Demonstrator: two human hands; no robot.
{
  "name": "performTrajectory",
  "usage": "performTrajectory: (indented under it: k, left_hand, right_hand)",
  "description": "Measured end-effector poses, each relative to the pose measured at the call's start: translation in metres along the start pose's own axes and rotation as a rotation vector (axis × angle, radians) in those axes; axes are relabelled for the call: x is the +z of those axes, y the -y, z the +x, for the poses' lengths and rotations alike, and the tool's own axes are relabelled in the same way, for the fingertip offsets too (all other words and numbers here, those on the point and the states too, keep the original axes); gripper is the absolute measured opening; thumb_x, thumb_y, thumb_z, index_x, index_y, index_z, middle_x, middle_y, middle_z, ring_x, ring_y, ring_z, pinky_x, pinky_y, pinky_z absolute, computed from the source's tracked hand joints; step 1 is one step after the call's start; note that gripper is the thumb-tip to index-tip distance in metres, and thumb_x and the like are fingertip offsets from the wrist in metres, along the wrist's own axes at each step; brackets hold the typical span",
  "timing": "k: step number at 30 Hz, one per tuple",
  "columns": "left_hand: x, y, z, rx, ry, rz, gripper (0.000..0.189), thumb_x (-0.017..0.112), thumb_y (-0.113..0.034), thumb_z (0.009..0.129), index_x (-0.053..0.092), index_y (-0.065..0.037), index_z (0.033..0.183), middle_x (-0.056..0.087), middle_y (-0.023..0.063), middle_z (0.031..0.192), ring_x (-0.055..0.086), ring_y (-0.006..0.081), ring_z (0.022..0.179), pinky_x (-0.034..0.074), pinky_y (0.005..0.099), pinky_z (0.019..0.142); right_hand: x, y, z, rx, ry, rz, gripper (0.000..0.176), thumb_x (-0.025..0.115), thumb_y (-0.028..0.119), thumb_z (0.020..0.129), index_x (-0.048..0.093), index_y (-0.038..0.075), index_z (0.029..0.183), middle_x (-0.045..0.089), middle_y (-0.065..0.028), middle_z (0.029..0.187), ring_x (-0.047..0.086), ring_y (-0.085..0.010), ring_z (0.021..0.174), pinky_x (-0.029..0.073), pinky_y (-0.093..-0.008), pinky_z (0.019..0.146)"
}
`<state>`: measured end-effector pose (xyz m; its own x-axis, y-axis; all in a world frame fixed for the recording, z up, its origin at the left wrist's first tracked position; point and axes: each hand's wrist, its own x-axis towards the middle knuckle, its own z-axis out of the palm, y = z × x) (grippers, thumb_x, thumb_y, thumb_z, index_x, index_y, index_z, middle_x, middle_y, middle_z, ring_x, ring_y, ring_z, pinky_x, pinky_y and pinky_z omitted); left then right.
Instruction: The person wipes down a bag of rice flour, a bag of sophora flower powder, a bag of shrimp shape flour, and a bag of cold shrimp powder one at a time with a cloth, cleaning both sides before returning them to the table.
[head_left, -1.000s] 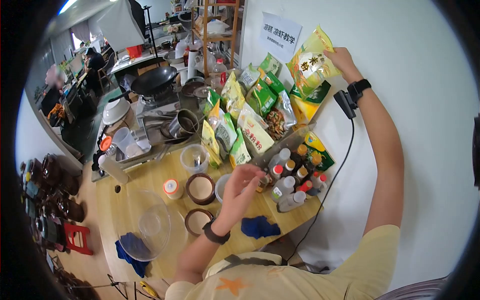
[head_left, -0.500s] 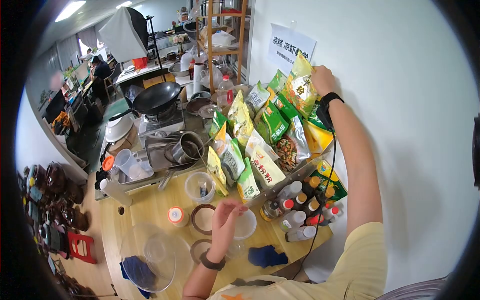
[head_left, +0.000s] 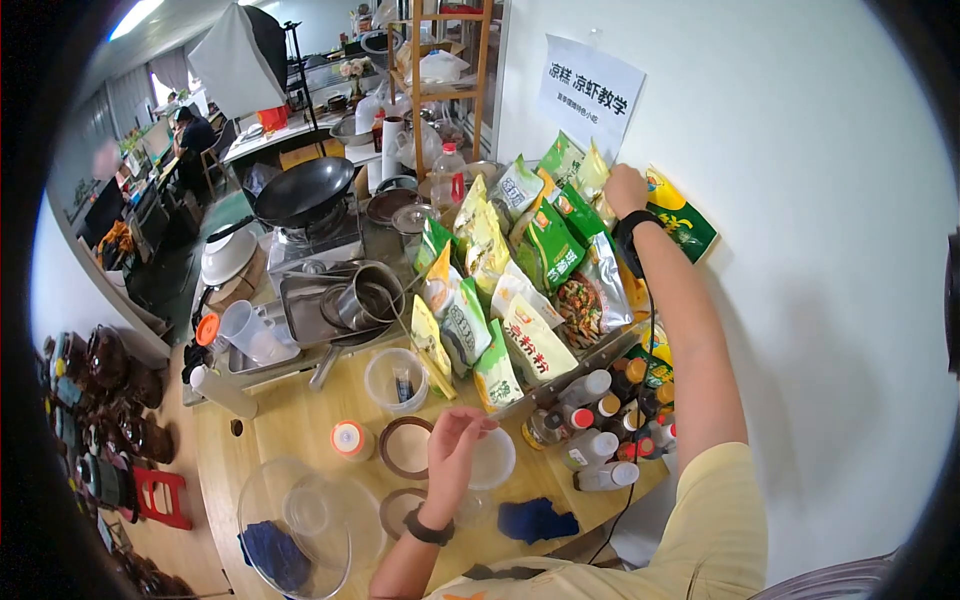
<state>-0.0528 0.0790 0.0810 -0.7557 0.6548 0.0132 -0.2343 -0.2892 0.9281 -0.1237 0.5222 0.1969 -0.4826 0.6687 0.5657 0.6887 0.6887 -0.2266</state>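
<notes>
My right hand [head_left: 626, 190] reaches to the back of a cluster of food packets, fingers closed on a pale yellow packet [head_left: 593, 175], partly hidden by neighbouring packs. Behind my right wrist a green-and-yellow packet [head_left: 683, 216] leans toward the wall. Around them stand a green packet [head_left: 548, 247], a silver packet [head_left: 600, 283] and a cream packet [head_left: 535, 340]. My left hand [head_left: 458, 445] hovers over the table, fingers loosely curled together with nothing visible in them. Under it lie a clear round tub [head_left: 491, 458] and a brown-rimmed ring-like lid [head_left: 406, 448].
Several sauce bottles [head_left: 590, 450] crowd the right table edge. A black wok [head_left: 305, 192] sits on a stove at the back left. A large clear bowl [head_left: 295, 530], blue cloth [head_left: 538, 519] and plastic tub [head_left: 396, 380] are on the table. A black cable hangs from my right wrist.
My right hand has moved down and left, lowering the yellow packet among the others. The green-and-yellow packet now shows by the wall. My left hand has barely moved; its fingers are more curled.
</notes>
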Motion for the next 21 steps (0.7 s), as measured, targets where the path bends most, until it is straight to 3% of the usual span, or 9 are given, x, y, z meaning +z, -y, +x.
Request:
performTrajectory:
  k: [8,11,14,17,21]
  left_hand:
    - [-0.001,0.006,0.003,-0.006,-0.006,0.017,0.008,0.045,-0.005,0.089,0.051,-0.003,0.095,0.059,0.0067,0.089,0.060,0.0178,0.089,0.045,0.0293,0.079]
    - [0.000,0.008,0.001,-0.024,-0.014,0.010,0.009,0.045,-0.004,0.089,0.051,-0.003,0.095,0.059,0.0068,0.089,0.059,0.0179,0.089,0.045,0.0292,0.079]
    - [0.000,0.012,0.000,-0.027,-0.012,0.004,0.009,0.045,-0.004,0.089,0.051,-0.003,0.095,0.059,0.0067,0.089,0.059,0.0177,0.088,0.046,0.0293,0.079]
    - [0.001,0.017,-0.001,-0.029,0.000,-0.006,0.009,0.046,-0.004,0.089,0.051,-0.002,0.096,0.059,0.0066,0.089,0.059,0.0163,0.088,0.045,0.0284,0.079]
    - [-0.001,0.024,-0.005,-0.056,0.016,-0.005,0.009,0.047,-0.004,0.089,0.051,-0.002,0.097,0.060,0.0067,0.090,0.058,0.0142,0.088,0.043,0.0264,0.078]
  right_hand:
    - [0.000,-0.005,0.003,-0.017,0.307,-0.097,0.020,0.054,0.014,0.078,0.064,0.003,0.092,0.063,-0.0213,0.094,0.062,-0.0355,0.089,0.051,-0.0426,0.075]
    - [-0.004,-0.010,0.008,-0.102,0.303,-0.169,0.019,0.057,0.013,0.075,0.065,0.005,0.091,0.065,-0.0179,0.092,0.063,-0.0348,0.087,0.051,-0.0414,0.074]
    - [-0.021,0.004,0.002,-0.339,0.037,-0.122,0.019,0.058,0.012,0.073,0.066,0.006,0.089,0.063,-0.0153,0.101,0.060,-0.0331,0.093,0.049,-0.0402,0.078]
    - [-0.023,0.002,0.014,-0.951,-0.179,-0.175,0.021,0.057,0.011,0.074,0.066,0.006,0.092,0.057,-0.0142,0.115,0.055,-0.0295,0.104,0.045,-0.0384,0.086]
    - [-0.010,-0.008,0.018,-0.785,0.239,-0.269,0.023,0.055,0.011,0.076,0.066,0.007,0.095,0.047,-0.0139,0.129,0.045,-0.0261,0.118,0.038,-0.0377,0.095]
